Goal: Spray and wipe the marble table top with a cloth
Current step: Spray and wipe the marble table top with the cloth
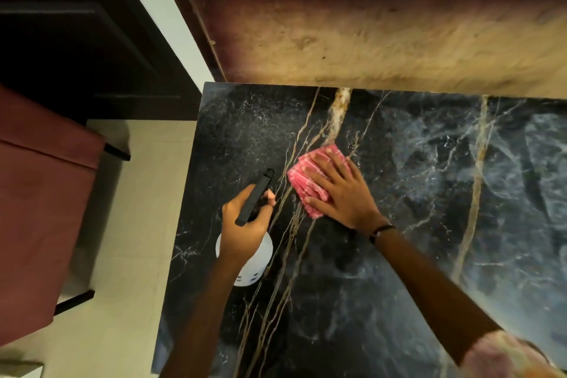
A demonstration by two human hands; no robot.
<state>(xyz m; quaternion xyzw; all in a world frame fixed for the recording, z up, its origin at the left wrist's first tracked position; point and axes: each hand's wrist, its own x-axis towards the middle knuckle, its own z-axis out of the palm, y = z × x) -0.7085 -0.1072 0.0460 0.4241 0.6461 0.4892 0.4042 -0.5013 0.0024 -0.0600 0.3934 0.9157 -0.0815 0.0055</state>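
Note:
The black marble table top [399, 224] with gold and white veins fills the lower right of the head view. My left hand [245, 224] grips a spray bottle [256, 267]; its white body shows below the hand and its black nozzle head points up and away over the marble. A folded pink cloth [302, 181] lies flat on the marble just right of the nozzle. My right hand [340, 193] presses down on the cloth with the fingers spread. Fine droplets speckle the marble at its far left corner.
A maroon upholstered chair [40, 209] with dark legs stands on the pale tiled floor left of the table. A brown and tan wall panel [368, 24] runs along the table's far edge. Dark wooden furniture [76, 24] fills the upper left.

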